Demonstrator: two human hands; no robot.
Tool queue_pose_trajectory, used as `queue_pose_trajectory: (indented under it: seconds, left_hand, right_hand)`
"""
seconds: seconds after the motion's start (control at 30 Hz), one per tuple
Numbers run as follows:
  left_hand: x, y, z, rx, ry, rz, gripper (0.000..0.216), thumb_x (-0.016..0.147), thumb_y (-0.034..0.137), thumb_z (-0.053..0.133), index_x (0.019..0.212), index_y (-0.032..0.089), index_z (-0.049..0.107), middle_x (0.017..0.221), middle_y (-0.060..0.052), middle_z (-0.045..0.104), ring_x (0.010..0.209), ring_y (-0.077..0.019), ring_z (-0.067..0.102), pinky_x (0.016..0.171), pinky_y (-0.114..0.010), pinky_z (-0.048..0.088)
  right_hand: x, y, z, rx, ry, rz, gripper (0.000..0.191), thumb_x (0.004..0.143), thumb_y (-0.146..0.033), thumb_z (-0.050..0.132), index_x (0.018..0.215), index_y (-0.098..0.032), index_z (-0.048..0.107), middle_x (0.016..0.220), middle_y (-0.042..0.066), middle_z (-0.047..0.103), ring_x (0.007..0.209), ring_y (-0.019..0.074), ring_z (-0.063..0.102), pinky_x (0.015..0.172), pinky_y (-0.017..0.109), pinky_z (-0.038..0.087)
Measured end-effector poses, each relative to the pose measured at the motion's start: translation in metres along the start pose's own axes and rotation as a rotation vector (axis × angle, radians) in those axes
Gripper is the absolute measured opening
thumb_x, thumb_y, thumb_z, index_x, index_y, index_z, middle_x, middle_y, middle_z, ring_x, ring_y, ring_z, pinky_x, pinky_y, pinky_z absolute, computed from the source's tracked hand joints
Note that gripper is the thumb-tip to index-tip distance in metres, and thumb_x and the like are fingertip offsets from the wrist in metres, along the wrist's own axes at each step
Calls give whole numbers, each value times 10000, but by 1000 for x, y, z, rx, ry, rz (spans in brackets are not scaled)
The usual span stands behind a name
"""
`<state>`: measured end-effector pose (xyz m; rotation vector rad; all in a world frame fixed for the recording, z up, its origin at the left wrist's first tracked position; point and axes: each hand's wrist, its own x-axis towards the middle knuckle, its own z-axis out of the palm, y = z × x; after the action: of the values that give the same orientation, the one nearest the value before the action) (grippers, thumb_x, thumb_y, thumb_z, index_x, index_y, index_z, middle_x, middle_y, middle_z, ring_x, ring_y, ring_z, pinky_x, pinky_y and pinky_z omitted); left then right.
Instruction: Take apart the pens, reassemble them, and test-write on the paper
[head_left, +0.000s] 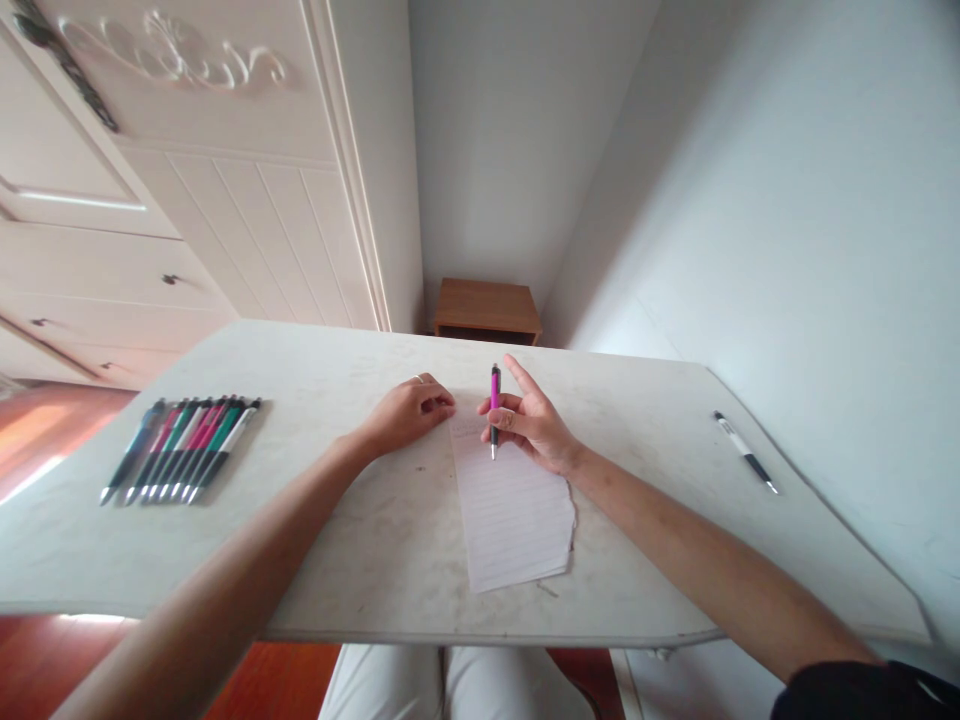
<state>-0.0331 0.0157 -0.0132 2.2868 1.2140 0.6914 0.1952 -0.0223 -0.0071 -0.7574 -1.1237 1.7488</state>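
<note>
My right hand (534, 425) is above the upper part of a sheet of lined paper (517, 530). It grips a magenta and black ballpoint pen (495, 395) between thumb and fingers, the index finger stretched away from it. The pen's silver tip points down toward me; whether it touches the sheet I cannot tell. Faint writing shows near the paper's top, and its right edge is torn. My left hand (412, 412) rests on the table with fingers curled in, fingertips beside the sheet's upper left corner. Nothing shows in it.
Several pens (184, 450) in blue, pink, green, black and white lie side by side at the left of the white table (360, 560). One white and black pen (745, 450) lies far right. Beyond stand a wooden stand (487, 305) and a white cabinet (262, 220); a wall borders the right.
</note>
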Motion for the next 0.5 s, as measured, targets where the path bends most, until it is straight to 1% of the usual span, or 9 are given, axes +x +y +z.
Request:
queue_pose_trajectory:
  seconds: [0.07, 0.17, 0.27, 0.4, 0.5]
  left_hand:
    - [0, -1, 0, 7, -3, 8, 264, 865, 366, 539, 902, 178, 720, 900, -52, 627, 723, -158, 604, 708, -297, 475]
    - [1, -3, 0, 21, 5, 15, 283, 867, 396, 533, 904, 184, 717, 895, -49, 626, 730, -163, 604, 711, -301, 476]
    - [2, -5, -1, 35, 1, 22, 279, 862, 414, 534, 898, 203, 713, 909, -41, 635, 734, -163, 604, 706, -292, 476]
    - [3, -6, -1, 64, 2, 39, 288, 857, 422, 526, 891, 205, 712, 901, -39, 640, 743, -168, 600, 705, -288, 470]
    - [3, -6, -1, 79, 2, 59, 300, 860, 426, 516, 892, 200, 710, 901, -43, 647, 764, -173, 603, 724, -291, 471]
  right_hand:
    - [1, 0, 1, -4, 4, 3, 1119, 698, -227, 837, 1529, -328, 95, 857, -34, 686, 604, 144, 684, 548, 257, 546]
    - [2, 0, 0, -11, -3, 17, 1012, 668, -267, 859, 1477, -294, 252, 842, -38, 673, 572, 136, 666, 531, 261, 535]
    - [4, 1, -1, -10, 1, 17, 940, 644, -285, 875, 1414, -268, 337, 815, -50, 656, 560, 128, 656, 538, 256, 528]
    - [4, 0, -1, -36, -4, -5, 696, 672, -378, 850, 1245, -220, 489, 764, -42, 662, 522, 110, 621, 506, 238, 499]
    - [4, -1, -5, -114, 2, -22, 553, 703, -460, 807, 1112, -187, 555, 708, -38, 660, 488, 96, 599, 489, 227, 487]
